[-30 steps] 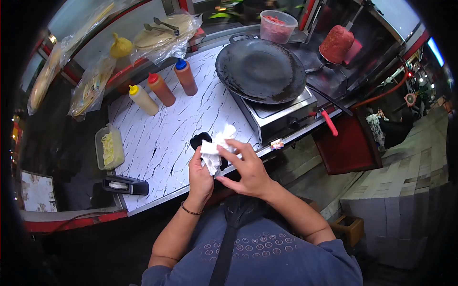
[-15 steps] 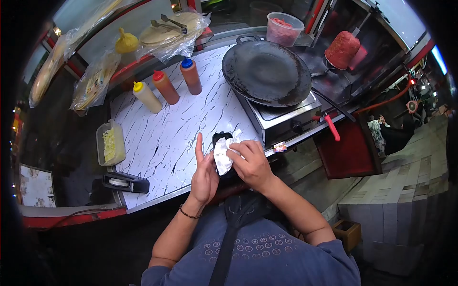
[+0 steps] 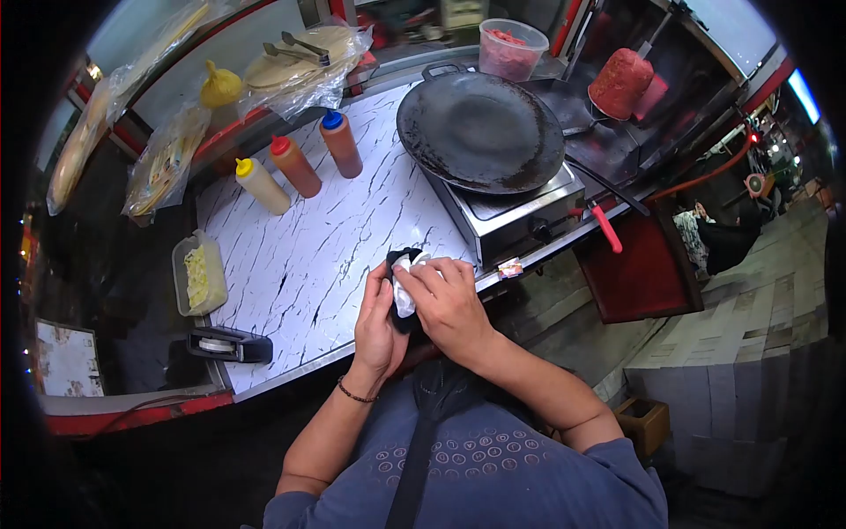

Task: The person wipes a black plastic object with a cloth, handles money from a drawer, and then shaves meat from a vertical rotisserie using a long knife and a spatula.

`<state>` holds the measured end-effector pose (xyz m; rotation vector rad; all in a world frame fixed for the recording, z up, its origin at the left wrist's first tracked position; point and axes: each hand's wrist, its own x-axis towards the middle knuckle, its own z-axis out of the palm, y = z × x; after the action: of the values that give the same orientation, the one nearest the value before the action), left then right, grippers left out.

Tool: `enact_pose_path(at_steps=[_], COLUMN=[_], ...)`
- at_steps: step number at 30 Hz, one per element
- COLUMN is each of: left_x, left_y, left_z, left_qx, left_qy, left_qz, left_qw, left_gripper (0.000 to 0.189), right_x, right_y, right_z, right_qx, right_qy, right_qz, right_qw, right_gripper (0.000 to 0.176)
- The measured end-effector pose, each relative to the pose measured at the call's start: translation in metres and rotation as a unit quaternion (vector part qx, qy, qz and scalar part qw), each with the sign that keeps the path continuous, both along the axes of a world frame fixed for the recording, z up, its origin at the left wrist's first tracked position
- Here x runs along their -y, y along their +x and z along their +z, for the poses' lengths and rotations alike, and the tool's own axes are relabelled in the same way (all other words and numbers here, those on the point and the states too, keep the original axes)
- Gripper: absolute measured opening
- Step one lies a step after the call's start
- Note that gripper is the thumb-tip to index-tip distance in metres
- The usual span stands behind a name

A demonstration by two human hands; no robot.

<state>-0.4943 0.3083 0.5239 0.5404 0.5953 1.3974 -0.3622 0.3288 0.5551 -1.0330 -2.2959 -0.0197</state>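
Observation:
My left hand (image 3: 379, 326) is closed around a small black object (image 3: 401, 323) near the counter's front edge. A crumpled white tissue (image 3: 404, 300) lies against that object, pressed there by the bent fingers of my right hand (image 3: 448, 309). Both hands are close together, left of the stove's front corner. What the black object is cannot be made out, since fingers and tissue cover much of it.
A black pan (image 3: 480, 132) sits on a gas stove (image 3: 520, 212). Three sauce bottles (image 3: 295, 166) stand on the marbled counter (image 3: 352, 229). At the left are a tub of shredded cabbage (image 3: 201, 275) and a tape dispenser (image 3: 231, 346). A red-handled tool (image 3: 605, 227) juts past the edge.
My left fingers have closed round the black object, the raised index finger now bent. My right hand and the tissue have moved slightly left over it. The view has shifted a little.

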Motion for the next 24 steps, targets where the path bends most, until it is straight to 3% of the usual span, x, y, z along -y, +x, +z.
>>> enact_pose_path(at_steps=[9, 15, 19, 24], left_x=[0.000, 0.001, -0.015, -0.016], left_y=[0.002, -0.002, -0.015, -0.013], left_z=[0.011, 0.015, 0.020, 0.021], left_qx=[0.001, 0.031, -0.065, -0.037], left_qy=[0.025, 0.007, 0.045, 0.018], left_qz=[0.005, -0.010, 0.031, 0.006], left_qw=[1.000, 0.999, 0.996, 0.999], left_gripper=[0.034, 0.032, 0.033, 0.034], right_x=[-0.009, -0.015, -0.009, -0.010], right_y=[-0.008, 0.001, 0.003, 0.010], right_z=[0.012, 0.006, 0.003, 0.019], right_qx=[-0.049, -0.101, -0.056, 0.039], right_qy=[0.093, 0.089, 0.058, 0.055], right_qz=[-0.040, 0.040, 0.149, 0.145], right_qw=[0.994, 0.990, 0.986, 0.987], right_gripper=[0.029, 0.028, 0.028, 0.024])
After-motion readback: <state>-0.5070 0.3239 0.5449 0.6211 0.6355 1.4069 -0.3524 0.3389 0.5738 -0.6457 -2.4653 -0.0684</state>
